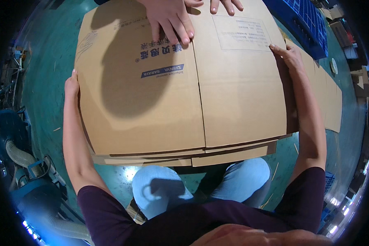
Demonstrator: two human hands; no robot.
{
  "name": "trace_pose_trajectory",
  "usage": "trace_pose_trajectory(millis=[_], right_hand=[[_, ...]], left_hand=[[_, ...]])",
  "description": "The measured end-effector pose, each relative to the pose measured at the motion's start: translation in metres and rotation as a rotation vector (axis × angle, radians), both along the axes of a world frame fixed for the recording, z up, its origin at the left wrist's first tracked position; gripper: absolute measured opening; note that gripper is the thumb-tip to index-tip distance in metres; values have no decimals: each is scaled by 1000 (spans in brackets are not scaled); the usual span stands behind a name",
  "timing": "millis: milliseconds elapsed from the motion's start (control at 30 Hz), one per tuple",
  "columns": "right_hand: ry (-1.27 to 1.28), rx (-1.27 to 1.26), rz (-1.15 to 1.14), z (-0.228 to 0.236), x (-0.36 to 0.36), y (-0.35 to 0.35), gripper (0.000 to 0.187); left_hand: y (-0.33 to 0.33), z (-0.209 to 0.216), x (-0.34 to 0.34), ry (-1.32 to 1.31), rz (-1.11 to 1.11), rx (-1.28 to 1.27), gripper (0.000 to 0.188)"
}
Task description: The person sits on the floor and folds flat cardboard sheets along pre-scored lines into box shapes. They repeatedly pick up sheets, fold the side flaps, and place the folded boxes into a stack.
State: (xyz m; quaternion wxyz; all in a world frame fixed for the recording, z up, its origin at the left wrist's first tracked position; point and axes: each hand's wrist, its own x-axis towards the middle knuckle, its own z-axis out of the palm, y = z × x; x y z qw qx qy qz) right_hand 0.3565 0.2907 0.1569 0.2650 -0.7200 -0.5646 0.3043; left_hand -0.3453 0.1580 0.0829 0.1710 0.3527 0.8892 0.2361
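In front of me lies a broad sheet of flattened brown cardboard box [246, 90], with dark blue print and a seam down its middle. More cardboard sheets [233, 156] show under its near edge. My left hand [71, 84] is closed at the sheet's left edge, thumb up along the rim. Across from it, my right hand [290, 57] grips the right edge, its thumb on the top face and its fingers hidden beneath. A co-worker's hand [168, 18] lies spread on the cardboard near the seam, and their other hand [225, 5] touches the far side.
A blue plastic pallet [301, 24] stands at the far right. Beside the stack, another cardboard piece [330, 90] extends to the right. Blue equipment with a ribbed hose [22, 153] is at the left. My knees [158, 190] are just below the near edge, above the green floor [45, 98].
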Motion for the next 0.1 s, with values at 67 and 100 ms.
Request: trace_pose_trajectory(millis=[67,100], right_hand=[[-56,29,-13,-8,8,0,56],[-91,31,-17,-8,4,-3,54]], left_hand=[[3,-6,0,189,-31,-63,71],[5,-10,-8,242,-42,-113,71]])
